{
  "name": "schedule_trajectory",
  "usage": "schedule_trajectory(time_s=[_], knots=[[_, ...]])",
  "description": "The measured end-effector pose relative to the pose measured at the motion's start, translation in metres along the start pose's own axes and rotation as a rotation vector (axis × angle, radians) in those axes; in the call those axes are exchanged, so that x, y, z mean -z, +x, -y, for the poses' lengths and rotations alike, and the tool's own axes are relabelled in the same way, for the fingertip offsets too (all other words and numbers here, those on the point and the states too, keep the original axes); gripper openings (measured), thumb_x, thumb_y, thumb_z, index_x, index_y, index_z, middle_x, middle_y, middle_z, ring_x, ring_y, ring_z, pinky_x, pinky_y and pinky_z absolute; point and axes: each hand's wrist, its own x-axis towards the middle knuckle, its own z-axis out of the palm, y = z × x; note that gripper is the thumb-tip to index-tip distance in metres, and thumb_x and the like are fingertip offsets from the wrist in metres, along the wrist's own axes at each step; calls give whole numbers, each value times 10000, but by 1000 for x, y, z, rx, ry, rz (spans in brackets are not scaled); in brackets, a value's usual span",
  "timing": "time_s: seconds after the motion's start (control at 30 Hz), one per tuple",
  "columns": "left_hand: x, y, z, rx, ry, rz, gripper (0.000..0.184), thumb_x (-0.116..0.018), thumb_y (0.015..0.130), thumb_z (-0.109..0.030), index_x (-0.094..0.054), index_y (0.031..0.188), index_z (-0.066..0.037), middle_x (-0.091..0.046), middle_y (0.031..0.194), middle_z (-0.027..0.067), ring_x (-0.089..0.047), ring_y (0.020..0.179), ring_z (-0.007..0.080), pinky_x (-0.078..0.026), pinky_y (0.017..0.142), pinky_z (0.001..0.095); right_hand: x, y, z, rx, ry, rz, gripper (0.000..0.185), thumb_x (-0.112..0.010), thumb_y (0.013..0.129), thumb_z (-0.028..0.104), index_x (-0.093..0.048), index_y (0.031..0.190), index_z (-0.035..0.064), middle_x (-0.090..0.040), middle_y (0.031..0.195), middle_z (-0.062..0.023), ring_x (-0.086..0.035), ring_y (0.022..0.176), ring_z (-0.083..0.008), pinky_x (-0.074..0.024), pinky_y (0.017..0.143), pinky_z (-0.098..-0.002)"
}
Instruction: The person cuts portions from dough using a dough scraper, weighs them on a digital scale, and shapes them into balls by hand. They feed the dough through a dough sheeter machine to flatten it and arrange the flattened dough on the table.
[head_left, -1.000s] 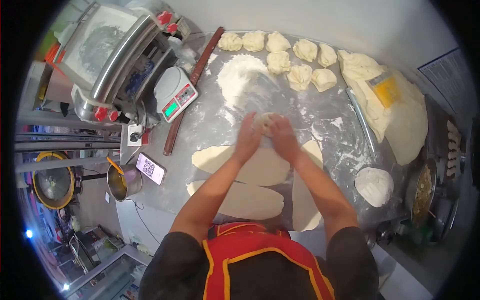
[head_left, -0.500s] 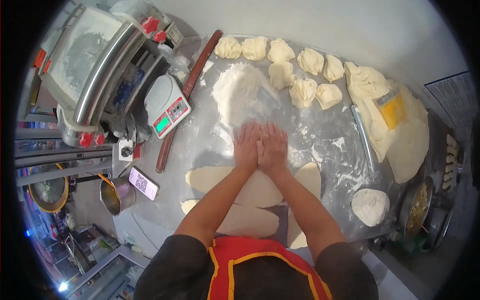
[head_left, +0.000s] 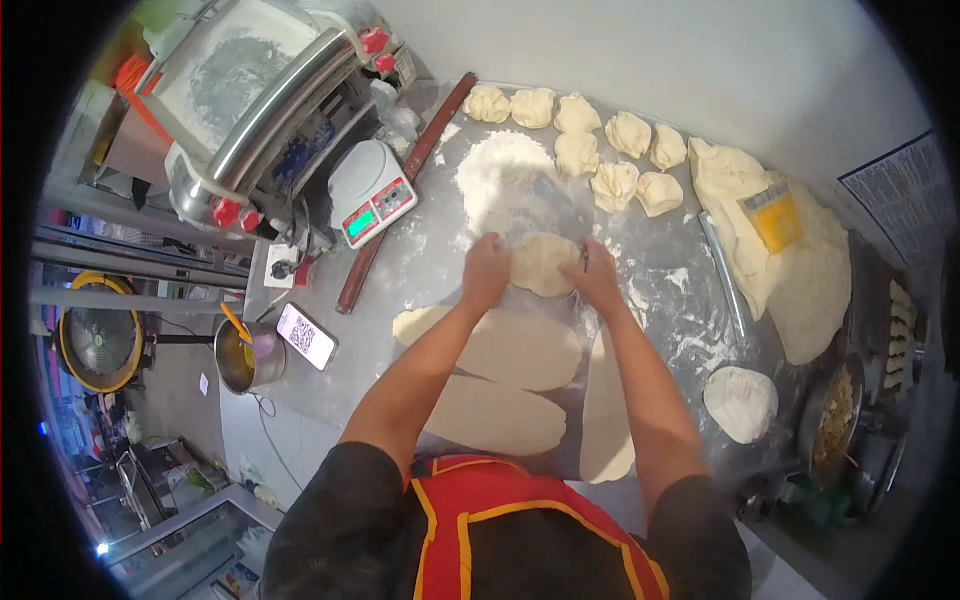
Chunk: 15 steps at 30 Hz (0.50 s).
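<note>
A flattened round of dough (head_left: 543, 264) lies between my two hands on the floured metal table. My left hand (head_left: 486, 273) is closed at its left edge, fingers curled and partly hidden. On the opposite side my right hand (head_left: 598, 278) pinches the right edge, thumb over the dough. Just beyond is a heap of flour (head_left: 500, 175). Nearer my body lie long flat dough sheets: one sheet (head_left: 525, 350) under my forearms, another sheet (head_left: 495, 415) below it, and a narrow upright sheet (head_left: 605, 420) by my right forearm.
Several dough lumps (head_left: 533, 108) line the back edge. A big dough mass (head_left: 815, 270) with a yellow-marked scraper (head_left: 772, 218) sits right, near a floured dough ball (head_left: 741, 405). Left are a wooden rod (head_left: 410, 180), scale (head_left: 372, 195), phone (head_left: 306, 337), pot (head_left: 250, 358) and roller machine (head_left: 285, 100).
My hands were together, pressing flat on the dough. Now they are apart at its left and right edges, and the flattened round shows between them. The view has shifted slightly.
</note>
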Motion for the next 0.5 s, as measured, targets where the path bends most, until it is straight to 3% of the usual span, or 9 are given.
schedule_trajectory(time_s=[0.1,0.17,0.2,0.3,0.37,0.4,0.43,0.47,0.5], knots=[[-9,16,-11,213,-155,269,392,-684,716,-172,-558,1034,19,-619,888,182,-602,813,349,-486,767,419,-5,12,13,-98,100,134,489,-683,729,148,-536,1162,-27,-563,1180,-171,-533,1105,-263,-415,933,-363],[10,19,-26,250,-383,410,310,-642,731,-127,-568,1000,9,-610,937,193,-595,883,340,-473,809,406,12,-1,32,-115,149,179,416,-652,731,83,-552,1122,-19,-567,1152,-170,-533,1088,-282,-414,926,-370],[19,22,-33,264,-500,479,271,-621,739,-105,-573,983,4,-605,962,198,-591,918,335,-467,830,399,24,-10,45,-7,37,130,393,-629,735,58,-556,1115,-12,-566,1141,-177,-527,1088,-295,-409,932,-376],[26,10,-27,-278,-218,338,263,-554,759,-46,-575,1019,-18,-573,1094,212,-540,1073,330,-432,912,393,44,-44,43,270,-222,50,353,-561,761,11,-557,1113,7,-555,1124,-194,-503,1093,-333,-394,952,-394],[10,-4,-24,-373,-142,264,299,-511,778,-35,-564,1072,-20,-541,1164,205,-501,1126,342,-398,959,402,32,-48,7,408,-278,86,345,-521,797,19,-542,1142,15,-538,1137,-204,-484,1104,-356,-384,965,-406],[-4,-9,-21,-422,-104,223,319,-490,787,-29,-558,1099,-21,-525,1198,201,-481,1153,348,-381,982,406,22,-45,-2,445,-277,0,359,-518,814,51,-522,1171,11,-526,1164,-207,-472,1122,-365,-373,979,-414],[-32,-12,-5,-554,111,185,402,-451,853,-117,-483,1241,-18,-460,1309,189,-402,1253,355,-305,1055,441,9,-39,-8,484,-276,-87,376,-515,832,83,-502,1200,7,-514,1191,-210,-461,1140,-374,-363,993,-422],[-43,-18,-12,-541,167,164,426,-436,870,-155,-454,1273,-19,-430,1342,185,-366,1282,349,-272,1070,456,-1,-34,-9,523,-274,-171,397,-512,849,116,-482,1228,3,-502,1218,-214,-449,1158,-384,-352,1007,-430],[-52,-27,-19,-524,225,146,453,-420,887,-193,-425,1305,-20,-399,1375,180,-330,1312,343,-239,1086,471,-2,-34,0,625,-468,-149,513,-456,908,251,-368,1341,-10,-403,1351,-216,-355,1269,-384,-270,1070,-462]])
